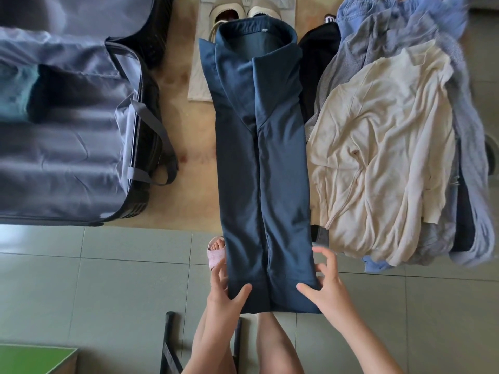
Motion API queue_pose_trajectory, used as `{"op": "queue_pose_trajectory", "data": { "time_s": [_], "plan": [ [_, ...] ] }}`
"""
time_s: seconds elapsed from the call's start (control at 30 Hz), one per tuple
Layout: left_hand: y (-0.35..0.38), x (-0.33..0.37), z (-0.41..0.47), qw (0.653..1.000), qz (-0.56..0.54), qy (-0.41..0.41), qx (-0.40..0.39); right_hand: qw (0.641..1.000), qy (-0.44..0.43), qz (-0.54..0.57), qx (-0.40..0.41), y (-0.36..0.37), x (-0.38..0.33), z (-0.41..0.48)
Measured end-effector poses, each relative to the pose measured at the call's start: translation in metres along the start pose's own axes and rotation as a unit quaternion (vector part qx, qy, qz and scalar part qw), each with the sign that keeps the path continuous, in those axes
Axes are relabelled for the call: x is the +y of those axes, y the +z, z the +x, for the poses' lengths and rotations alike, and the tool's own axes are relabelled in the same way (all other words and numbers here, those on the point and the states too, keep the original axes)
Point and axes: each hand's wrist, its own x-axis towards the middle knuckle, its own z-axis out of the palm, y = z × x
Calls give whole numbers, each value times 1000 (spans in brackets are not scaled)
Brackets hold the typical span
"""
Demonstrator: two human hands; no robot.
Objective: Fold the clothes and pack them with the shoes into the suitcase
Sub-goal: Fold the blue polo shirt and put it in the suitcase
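A dark blue collared shirt [259,157] lies folded into a long narrow strip on the beige table, its hem hanging over the near edge. My left hand [225,288] holds the hem's left corner, thumb on top of the cloth. My right hand [325,282] grips the hem's right corner, thumb on top and fingers curled at the edge. The open suitcase [67,147] with grey lining sits at the left, some folded clothes inside. A pair of beige shoes [244,10] stands beyond the collar.
A heap of unfolded clothes [391,147], cream top uppermost over blue and grey garments, fills the right. A black garment [316,58] lies beside the shirt. Below are a tiled floor, my foot in a pink slipper [216,253], a black chair frame and a green surface [35,359].
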Motion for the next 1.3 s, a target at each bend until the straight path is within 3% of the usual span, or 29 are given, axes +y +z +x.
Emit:
{"op": "queue_pose_trajectory", "data": {
  "time_s": [0.13,0.3,0.47,0.63,0.73,0.87,1.03,1.3],
  "plan": [
    [-8,2,-7,995,65,66,36,1000,-1,23,-8,-10,-7,-9],
    [-8,37,9,989,48,133,42,994,-73,53,57,-21,-43,10],
    [-4,95,48,988,8,142,57,984,-87,132,87,-31,-90,53],
    [0,136,103,988,-148,46,25,958,-27,274,79,-32,-125,105],
    [-3,140,122,996,-61,63,17,982,-26,161,93,-30,-121,125],
    [-16,117,135,981,144,67,112,980,-58,11,189,-27,-108,127],
    [-16,98,124,985,159,17,64,981,-46,36,184,-18,-87,112],
    [-14,72,110,989,121,-18,80,991,-10,29,131,-6,-56,97]
  ]
}}
